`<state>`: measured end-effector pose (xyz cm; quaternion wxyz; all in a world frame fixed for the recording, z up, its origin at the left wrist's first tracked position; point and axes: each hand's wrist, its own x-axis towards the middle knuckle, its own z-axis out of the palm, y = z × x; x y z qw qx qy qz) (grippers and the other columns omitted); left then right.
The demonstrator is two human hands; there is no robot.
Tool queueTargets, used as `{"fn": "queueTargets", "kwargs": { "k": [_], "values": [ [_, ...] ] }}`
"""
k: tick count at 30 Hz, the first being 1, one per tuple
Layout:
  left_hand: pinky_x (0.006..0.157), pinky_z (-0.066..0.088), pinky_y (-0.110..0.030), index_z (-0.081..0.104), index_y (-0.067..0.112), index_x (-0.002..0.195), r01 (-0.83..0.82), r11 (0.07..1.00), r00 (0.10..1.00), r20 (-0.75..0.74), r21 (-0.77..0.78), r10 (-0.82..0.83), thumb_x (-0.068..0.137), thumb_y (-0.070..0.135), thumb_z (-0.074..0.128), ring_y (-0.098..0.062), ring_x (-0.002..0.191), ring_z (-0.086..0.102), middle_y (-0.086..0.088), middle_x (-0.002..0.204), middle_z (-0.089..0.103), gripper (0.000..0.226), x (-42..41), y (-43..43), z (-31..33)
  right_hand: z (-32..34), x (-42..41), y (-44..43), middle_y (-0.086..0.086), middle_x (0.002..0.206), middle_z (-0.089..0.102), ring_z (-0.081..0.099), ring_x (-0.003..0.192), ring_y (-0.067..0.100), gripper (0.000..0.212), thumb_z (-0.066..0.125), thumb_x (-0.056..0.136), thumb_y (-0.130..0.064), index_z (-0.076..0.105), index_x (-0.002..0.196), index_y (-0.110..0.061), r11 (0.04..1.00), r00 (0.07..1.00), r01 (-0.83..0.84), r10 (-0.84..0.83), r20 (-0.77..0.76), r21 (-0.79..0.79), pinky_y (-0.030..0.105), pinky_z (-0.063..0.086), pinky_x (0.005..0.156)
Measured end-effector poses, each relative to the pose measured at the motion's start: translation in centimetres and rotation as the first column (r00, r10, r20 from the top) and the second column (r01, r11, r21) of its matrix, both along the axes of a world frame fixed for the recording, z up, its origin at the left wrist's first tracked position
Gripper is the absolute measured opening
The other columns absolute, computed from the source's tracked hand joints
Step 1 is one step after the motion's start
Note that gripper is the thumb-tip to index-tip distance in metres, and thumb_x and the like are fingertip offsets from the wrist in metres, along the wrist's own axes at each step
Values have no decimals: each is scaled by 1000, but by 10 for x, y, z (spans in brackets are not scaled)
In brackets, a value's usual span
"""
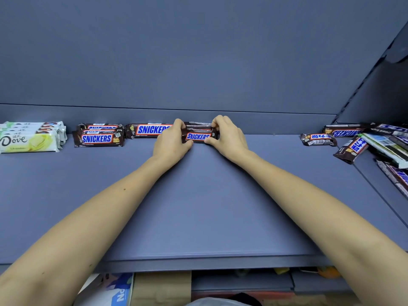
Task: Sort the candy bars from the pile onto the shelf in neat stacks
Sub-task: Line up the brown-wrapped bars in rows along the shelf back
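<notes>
"Stacks! How many are on the shelf (209, 206) now?"

"Start at the small Snickers stack (198, 136). The left hand (172, 142) pinches its left end and the right hand (229, 135) pinches its right end. The fingers curl round it. I think they are making it straight."

"What is next to it?"

"A long Snickers bar (148, 129) lies just left of it, partly behind the left hand. Further left is a second Snickers stack (97, 138). Far left of that is a Dove stack (28, 138). Those look tidy."

"So is it all done?"

"No. Well off to the right of the small Snickers stack there is a messy pile (375, 140). It has Snickers bars and some wrappers I cannot read, all jumbled up. I think a big part of the job is left."
</notes>
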<state>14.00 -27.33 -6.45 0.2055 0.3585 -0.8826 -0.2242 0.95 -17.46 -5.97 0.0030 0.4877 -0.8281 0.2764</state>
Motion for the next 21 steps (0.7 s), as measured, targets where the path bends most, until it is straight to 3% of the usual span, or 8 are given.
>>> {"fn": "queueTargets", "kwargs": {
  "k": [5, 10, 15, 21],
  "values": [
    [77, 45, -40, 46, 12, 115, -33, 994, 999, -32, -109, 30, 84, 23, 61, -30, 100, 53, -8, 115, 49, 36, 6, 4, 6, -1, 1, 5, 2, 120, 49, 53, 111, 23, 50, 69, 78, -33, 45, 120, -19, 1000, 999, -11, 10, 35, 7, 43, 43, 92],
    [74, 42, -37, 51, 14, 114, 67, 973, 997, -16, -223, -72, 85, 22, 57, -28, 107, 48, -7, 117, 50, 31, -9, 22, 18, 5, -18, 24, 3, 123, 48, 52, 111, 22, 40, 64, 85, -28, 49, 119, -16, 999, 999, 29, -29, 46, 19, 35, 42, 89],
    [79, 44, -37, 52, 14, 115, 236, 950, 971, 27, -203, -236, 86, 23, 54, -27, 108, 48, -5, 117, 54, 30, -50, 53, 22, 5, -54, 72, 3, 123, 49, 47, 116, 21, 28, 58, 89, -23, 55, 116, -15, 991, 992, 114, -117, 40, 66, 33, 42, 91],
    [84, 42, -35, 49, 15, 119, 408, 903, 913, 68, -136, -402, 88, 26, 52, -23, 116, 48, -3, 123, 52, 33, -118, 103, 23, 7, -101, 143, 7, 123, 50, 40, 119, 26, 23, 54, 89, -17, 60, 110, -12, 943, 944, 329, -328, -18, 51, 31, 35, 94]
  ]
}}
